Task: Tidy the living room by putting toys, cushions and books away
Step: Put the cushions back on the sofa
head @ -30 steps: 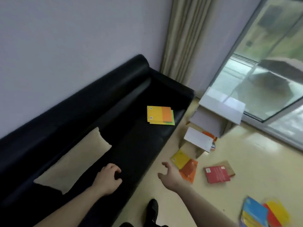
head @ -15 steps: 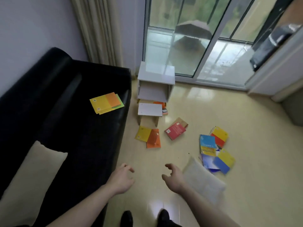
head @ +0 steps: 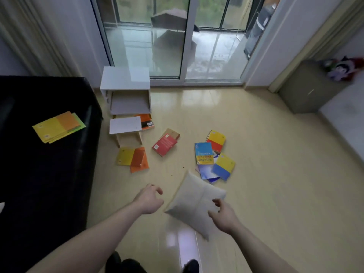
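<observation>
A pale beige cushion (head: 194,203) lies on the floor between my hands. My left hand (head: 149,200) hovers just left of it with loosely curled fingers, holding nothing. My right hand (head: 223,213) is over the cushion's right corner, fingers spread and curled, not gripping. Books lie scattered on the floor: a yellow and orange pair (head: 133,159), a red book (head: 164,144), and a blue and yellow heap (head: 214,156). A yellow-orange stack of books (head: 58,126) rests on the black sofa (head: 45,164).
A white shelf unit (head: 126,89) stands by the glass sliding door (head: 167,36), with a small white stool (head: 126,129) in front of it. A grey cabinet (head: 307,89) with soft toys (head: 343,68) on top stands at the right. My shoes show at the bottom edge.
My view has swung from the sofa to the floor. Both hands have moved away from the sofa cushion and now flank the cushion on the floor.
</observation>
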`<state>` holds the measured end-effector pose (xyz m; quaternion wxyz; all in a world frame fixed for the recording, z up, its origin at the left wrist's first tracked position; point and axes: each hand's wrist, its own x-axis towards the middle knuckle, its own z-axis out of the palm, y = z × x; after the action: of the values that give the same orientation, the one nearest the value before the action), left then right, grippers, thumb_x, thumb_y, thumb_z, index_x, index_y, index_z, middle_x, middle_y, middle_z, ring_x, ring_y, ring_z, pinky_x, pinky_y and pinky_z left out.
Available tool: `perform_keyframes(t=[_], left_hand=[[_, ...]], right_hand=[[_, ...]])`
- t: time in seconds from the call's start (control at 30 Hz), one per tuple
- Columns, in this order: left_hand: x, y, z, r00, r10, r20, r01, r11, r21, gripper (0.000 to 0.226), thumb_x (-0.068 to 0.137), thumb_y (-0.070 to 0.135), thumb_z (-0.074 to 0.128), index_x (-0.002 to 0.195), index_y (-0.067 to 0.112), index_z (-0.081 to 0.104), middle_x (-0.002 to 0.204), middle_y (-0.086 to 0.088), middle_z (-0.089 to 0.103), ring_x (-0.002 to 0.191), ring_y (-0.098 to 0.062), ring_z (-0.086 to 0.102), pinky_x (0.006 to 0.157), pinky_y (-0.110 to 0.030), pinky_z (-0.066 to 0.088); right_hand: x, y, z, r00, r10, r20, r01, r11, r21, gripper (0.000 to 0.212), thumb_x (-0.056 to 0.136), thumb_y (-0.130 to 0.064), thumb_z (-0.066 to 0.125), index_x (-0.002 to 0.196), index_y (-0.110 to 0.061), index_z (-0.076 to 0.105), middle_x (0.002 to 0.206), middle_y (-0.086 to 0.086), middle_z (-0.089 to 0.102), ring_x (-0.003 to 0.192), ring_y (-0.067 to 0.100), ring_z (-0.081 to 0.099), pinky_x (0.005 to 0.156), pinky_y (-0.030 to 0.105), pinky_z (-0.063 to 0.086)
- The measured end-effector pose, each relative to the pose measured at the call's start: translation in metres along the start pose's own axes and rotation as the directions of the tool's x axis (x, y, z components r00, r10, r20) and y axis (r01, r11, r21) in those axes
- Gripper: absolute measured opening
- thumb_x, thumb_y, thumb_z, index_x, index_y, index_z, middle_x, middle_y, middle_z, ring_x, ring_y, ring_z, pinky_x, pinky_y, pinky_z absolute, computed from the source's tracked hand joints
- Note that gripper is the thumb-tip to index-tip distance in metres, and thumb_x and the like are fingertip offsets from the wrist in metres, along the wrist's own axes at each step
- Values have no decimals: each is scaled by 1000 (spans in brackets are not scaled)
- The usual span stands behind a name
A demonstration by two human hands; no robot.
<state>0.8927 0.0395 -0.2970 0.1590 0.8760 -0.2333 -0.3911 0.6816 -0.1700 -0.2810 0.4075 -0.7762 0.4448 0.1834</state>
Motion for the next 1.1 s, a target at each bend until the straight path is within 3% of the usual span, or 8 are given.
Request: perform_keyframes(t=[0.13, 0.33, 0.6, 0.73, 0.83, 0.97, 1.03, 1.1], left_hand=[[7, 55, 29, 999, -40, 17, 40, 999, -9, 41, 86, 33, 64, 126, 26, 63, 138, 0, 51, 133, -20, 50, 112, -30, 38], [35, 81, 39, 992, -122, 30, 122, 992, -3, 42, 87, 33, 64, 128, 25, 62, 137, -1, 50, 132, -20, 50, 109, -28, 39], [157, 95, 63, 953, -270, 140, 271, 963, 13, 51, 77, 37, 61, 126, 22, 65, 135, -4, 59, 123, -23, 58, 103, -31, 49], [205, 115, 78, 943, -286, 169, 292, 956, -13, 45, 85, 32, 61, 128, 21, 64, 135, -6, 60, 122, -25, 60, 100, -30, 50], [239, 126, 92, 945, -272, 179, 285, 957, -47, 42, 90, 36, 58, 130, 23, 61, 137, -4, 55, 124, -24, 57, 100, -29, 47], [305, 114, 133, 937, -308, 167, 321, 945, -59, 43, 92, 34, 57, 133, 24, 60, 138, -3, 55, 127, -22, 56, 103, -28, 44], [353, 93, 172, 923, -350, 160, 362, 931, -51, 44, 92, 35, 58, 134, 24, 60, 139, -4, 54, 128, -23, 56, 105, -29, 44], [389, 71, 199, 908, -395, 139, 405, 913, -49, 45, 92, 36, 58, 136, 23, 59, 140, -5, 53, 128, -25, 55, 106, -31, 45]], right_hand=[[22, 49, -50, 999, 37, 6, -37, 999, -8, 61, 87, -24, 68, 143, -9, 49, 143, 12, 54, 128, 25, 55, 101, 33, 48], [75, 52, -84, 998, 40, 45, -40, 999, 13, 60, 87, -23, 70, 142, -10, 50, 140, 13, 56, 125, 25, 58, 99, 35, 50], [154, 51, -118, 993, 72, 93, -74, 997, 17, 57, 89, -24, 66, 142, -15, 49, 139, 8, 55, 120, 21, 59, 85, 27, 47], [201, 61, -136, 986, 131, 99, -133, 991, 10, 51, 91, -24, 67, 138, -13, 52, 131, 4, 58, 104, 15, 59, 75, 22, 44], [241, 73, -137, 965, 196, 174, -195, 981, -22, 43, 91, -16, 67, 132, -11, 53, 122, 4, 62, 93, 13, 58, 64, 13, 41], [328, 102, -116, 944, 227, 241, -219, 974, -61, 50, 90, -19, 69, 135, -10, 51, 129, 6, 60, 89, 8, 53, 66, 14, 41], [388, 131, -91, 932, 234, 278, -220, 972, -82, 49, 91, -19, 69, 135, -9, 50, 115, 1, 59, 82, 4, 52, 57, 10, 39], [434, 147, -74, 930, 211, 301, -190, 977, -98, 47, 92, -20, 67, 135, -10, 49, 117, 3, 58, 93, 12, 55, 64, 18, 39]])
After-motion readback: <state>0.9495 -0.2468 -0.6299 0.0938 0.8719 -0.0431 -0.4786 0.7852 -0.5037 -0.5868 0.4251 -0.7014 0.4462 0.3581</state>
